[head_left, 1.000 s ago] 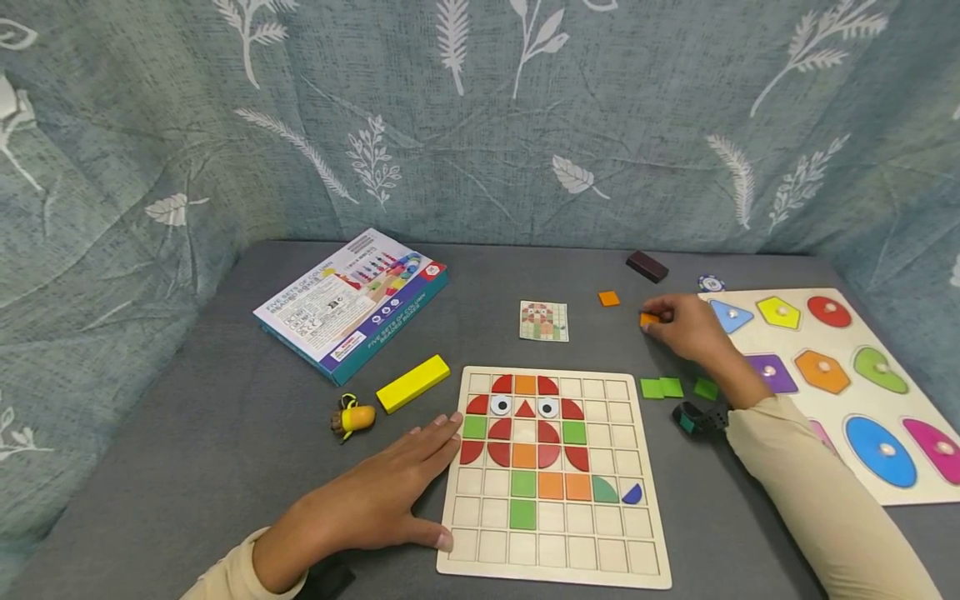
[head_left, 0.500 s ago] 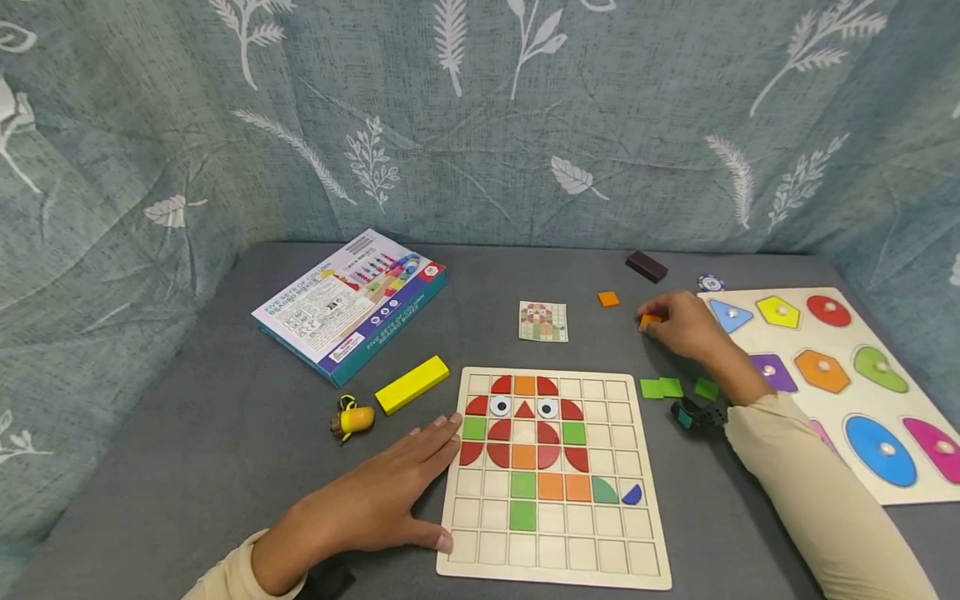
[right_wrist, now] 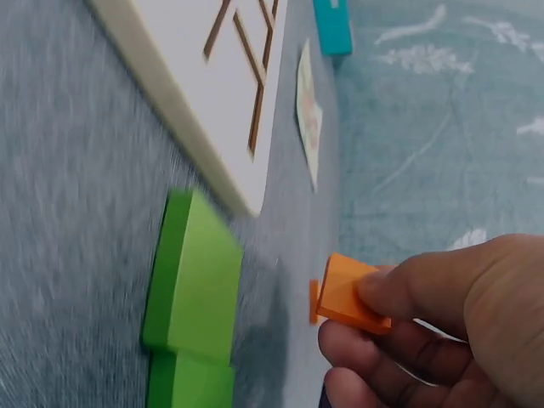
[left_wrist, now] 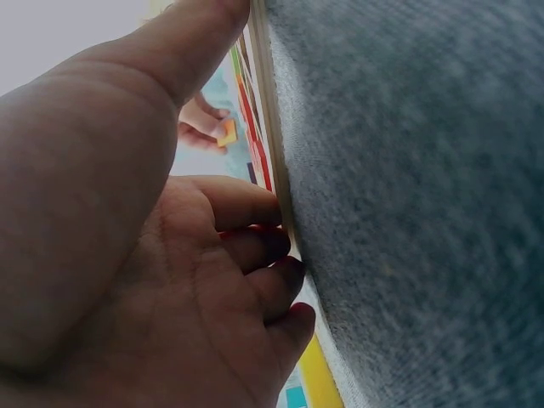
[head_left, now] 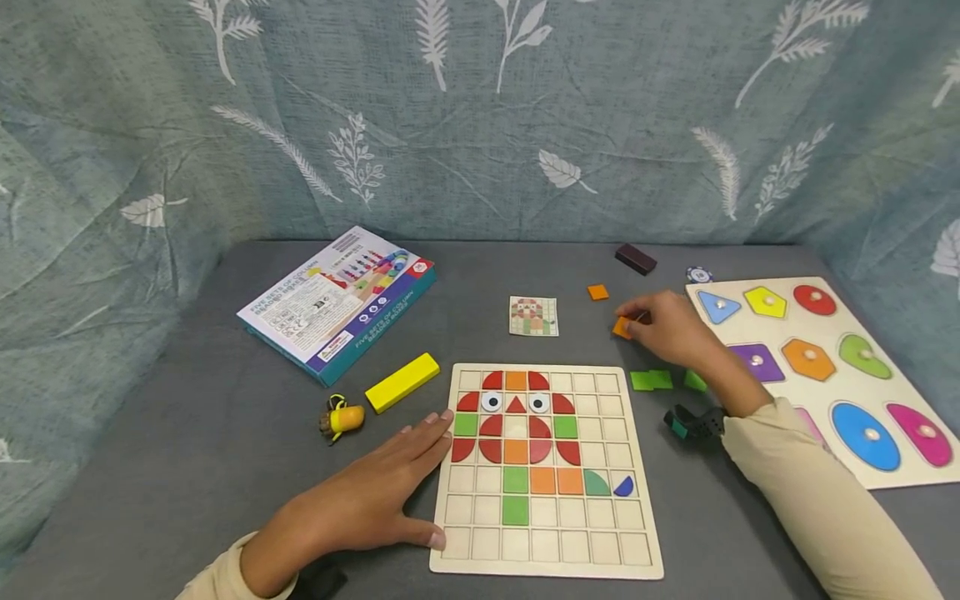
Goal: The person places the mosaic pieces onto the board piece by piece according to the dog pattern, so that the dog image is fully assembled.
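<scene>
While I watch from the head view, the only print I can half read is on the flat box (head_left: pixel 337 302) at ten o'clock of the puzzle board (head_left: pixel 545 552): "FIVE SETS OF COLUMN", the rest too small. A small pattern card (head_left: pixel 534 317) lies at twelve o'clock of the board, its picture too fine to make out.

My right hand (head_left: pixel 671 332) pinches a thin orange square tile (head_left: pixel 622 327) between thumb and fingertips, held just off the grey, felt-like surface (head_left: pixel 225 433), at one o'clock of the board; the right wrist view shows it tilted, edge toward the cloth. Another orange tile (head_left: pixel 597 292) lies beyond it, and flat green tiles (head_left: pixel 651 380) lie near the wrist.

My left hand (head_left: pixel 367 500) lies flat, fingers spread and straight, at the board's nine o'clock edge, thumb tip touching the pale wooden rim.

A yellow block (head_left: pixel 402 382) lies at ten o'clock of the board, and a wooden shape-peg board (head_left: pixel 821 371) at three o'clock.
</scene>
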`<state>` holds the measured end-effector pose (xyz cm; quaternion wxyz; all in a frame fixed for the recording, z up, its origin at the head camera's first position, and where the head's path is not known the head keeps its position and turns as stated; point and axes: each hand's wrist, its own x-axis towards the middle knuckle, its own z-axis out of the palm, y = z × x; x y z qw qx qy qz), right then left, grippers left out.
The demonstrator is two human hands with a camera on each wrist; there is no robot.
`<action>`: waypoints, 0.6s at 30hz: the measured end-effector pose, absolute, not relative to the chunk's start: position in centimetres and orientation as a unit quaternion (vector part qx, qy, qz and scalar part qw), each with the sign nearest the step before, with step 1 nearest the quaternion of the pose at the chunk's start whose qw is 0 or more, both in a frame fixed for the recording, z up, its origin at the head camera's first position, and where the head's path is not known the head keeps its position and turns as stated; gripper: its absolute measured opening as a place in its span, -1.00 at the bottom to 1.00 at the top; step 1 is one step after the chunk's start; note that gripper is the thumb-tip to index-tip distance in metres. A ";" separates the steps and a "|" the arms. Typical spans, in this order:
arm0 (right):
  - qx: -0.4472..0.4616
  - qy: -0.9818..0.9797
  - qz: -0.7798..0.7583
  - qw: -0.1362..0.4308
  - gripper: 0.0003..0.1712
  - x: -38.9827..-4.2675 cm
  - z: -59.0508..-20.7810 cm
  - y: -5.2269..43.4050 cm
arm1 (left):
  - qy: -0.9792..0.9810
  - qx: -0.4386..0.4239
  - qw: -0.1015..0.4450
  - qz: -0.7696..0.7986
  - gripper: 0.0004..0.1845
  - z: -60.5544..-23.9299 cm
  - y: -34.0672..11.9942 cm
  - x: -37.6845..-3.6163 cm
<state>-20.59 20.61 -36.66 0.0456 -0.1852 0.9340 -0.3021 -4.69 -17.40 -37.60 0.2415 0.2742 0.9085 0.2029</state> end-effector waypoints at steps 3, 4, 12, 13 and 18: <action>-0.207 0.930 -0.301 0.034 -0.77 -20.0 -36.5 20.1 | 0.909 0.277 0.239 0.202 0.19 -37.6 -17.3 -4.7; -0.213 0.929 -0.300 0.031 -0.78 -19.8 -36.4 19.9 | 0.909 0.278 0.238 0.201 0.19 -37.5 -17.3 -4.7; -0.255 0.905 -0.335 0.056 -0.79 -17.7 -36.3 18.1 | 0.909 0.273 0.243 0.199 0.19 -37.4 -17.3 -4.7; -0.260 0.902 -0.340 0.059 -0.79 -17.5 -36.2 17.9 | 0.909 0.273 0.243 0.199 0.19 -37.4 -17.3 -4.7; -0.283 0.887 -0.356 0.081 -0.77 -16.6 -35.9 16.9 | 0.909 0.272 0.244 0.199 0.19 -37.4 -17.3 -4.7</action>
